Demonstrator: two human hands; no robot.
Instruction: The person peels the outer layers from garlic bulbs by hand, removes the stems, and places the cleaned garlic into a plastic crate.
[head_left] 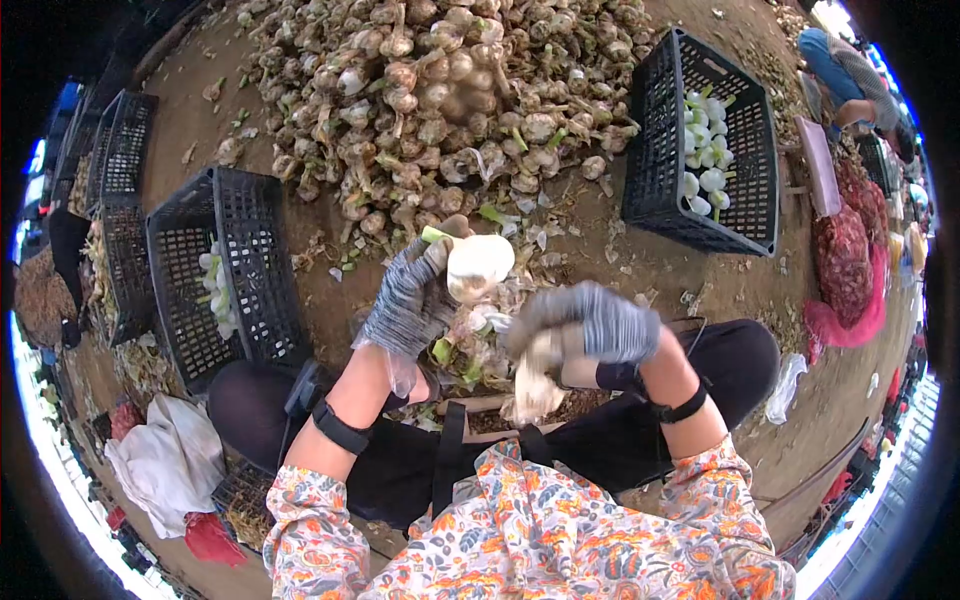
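My left hand (411,302), in a grey striped knit glove, grips a garlic bulb (480,266) that is white and smooth, with a short green stem end to its left. Just right of the bulb is my right hand (590,325), gloved alike and smeared by motion at the fingertips. Its fingers are curled round a pale, papery piece of garlic skin (537,388), which hangs down towards my lap. A gap shows between my right hand and the bulb. Loose garlic skins and green scraps (462,362) lie below both hands.
A large heap of unpeeled garlic (440,100) lies ahead. Black plastic crates with white bulbs stand at right (640,165) and left (262,265). Further right are red mesh sacks (845,265) and another person (850,80). A white cloth (165,455) lies at lower left.
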